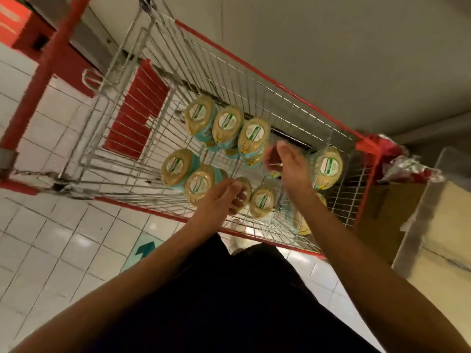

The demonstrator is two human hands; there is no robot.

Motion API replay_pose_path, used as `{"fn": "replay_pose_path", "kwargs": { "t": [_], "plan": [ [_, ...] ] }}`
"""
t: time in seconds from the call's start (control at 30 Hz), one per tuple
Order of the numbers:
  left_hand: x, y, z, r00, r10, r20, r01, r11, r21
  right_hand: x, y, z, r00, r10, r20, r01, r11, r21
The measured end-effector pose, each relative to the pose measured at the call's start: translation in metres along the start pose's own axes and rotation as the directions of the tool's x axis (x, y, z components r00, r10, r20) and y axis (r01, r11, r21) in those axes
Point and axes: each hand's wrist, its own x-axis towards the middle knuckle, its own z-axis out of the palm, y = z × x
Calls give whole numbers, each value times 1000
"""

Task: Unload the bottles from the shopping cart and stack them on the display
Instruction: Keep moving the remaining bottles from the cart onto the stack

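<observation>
see beige bottles (227,121) standing base-up on the floor of the shopping cart (178,59). find left hand (221,200) curled onto one at the near side, right hand (290,164) apart, cupped over another, grip too blurred to tell. note crumpled wrapper (407,169) beyond the right corner.

Bottles (227,122) in shopping cart (216,72), wall (331,47) behind cart, floor (51,238) left and beneath.

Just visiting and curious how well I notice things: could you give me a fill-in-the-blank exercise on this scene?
The left hand and right hand reach toward beige bottles in a wire shopping ____.
Its rim is painted ____.
The teal floor sticker shows an ____.
Missing words: cart, red, arrow.
</observation>
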Motion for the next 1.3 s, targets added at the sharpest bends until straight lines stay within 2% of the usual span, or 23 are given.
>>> {"fn": "replay_pose_path", "kwargs": {
  "t": [0.07, 0.13, 0.23, 0.37, 0.47, 0.53, 0.63, 0.7, 0.73, 0.8, 0.87, 1.0, 1.13, 1.3],
  "plan": [
    [47, 2, -4, 994, -57, 96, 52, 997, 52, 38, 7, 3, 1000, 20, -15, -21, 999, -46],
    [101, -5, -6, 982, -149, 115, 138, 985, 100, 80, 23, 6, 997, 63, -37, -67, 991, -113],
    [186, -24, -6, 932, -359, 45, 358, 933, 24, 145, 55, 11, 993, 110, -39, -116, 955, -273],
    [282, -59, -10, 806, -589, -53, 581, 806, -113, 224, 102, 21, 996, 82, -48, -95, 889, -447],
    [328, -87, -10, 775, -624, -102, 595, 774, -216, 276, 136, 25, 997, 81, 3, -66, 836, -545],
    [355, -109, -4, 754, -648, -106, 583, 735, -347, 303, 159, 25, 996, 73, 51, -27, 790, -613],
    [374, -135, 9, 706, -704, -76, 595, 648, -475, 320, 187, 17, 990, -37, 139, 119, 750, -651],
    [384, -156, 15, 737, -672, -71, 558, 665, -496, 323, 210, 7, 981, -79, 179, 175, 763, -622],
    [387, -164, 16, 756, -651, -68, 533, 673, -513, 323, 220, 1, 986, -58, 155, 138, 807, -575],
    [395, -175, 20, 778, -628, 12, 487, 591, -644, 322, 234, -8, 994, 92, 55, -57, 890, -453],
    [400, -176, 23, 810, -580, 87, 443, 508, -739, 320, 242, -17, 972, 234, 10, -217, 917, -334],
    [389, -167, 15, 763, -641, 88, 520, 526, -673, 311, 238, -25, 946, 325, -14, -318, 914, -251],
    [357, -145, 8, 744, -669, -9, 509, 575, -641, 283, 206, -31, 953, 303, 14, -299, 945, -136],
    [299, -98, 14, 824, -565, 41, 455, 617, -643, 212, 149, -34, 984, 172, 47, -172, 985, -6]
  ]
}}
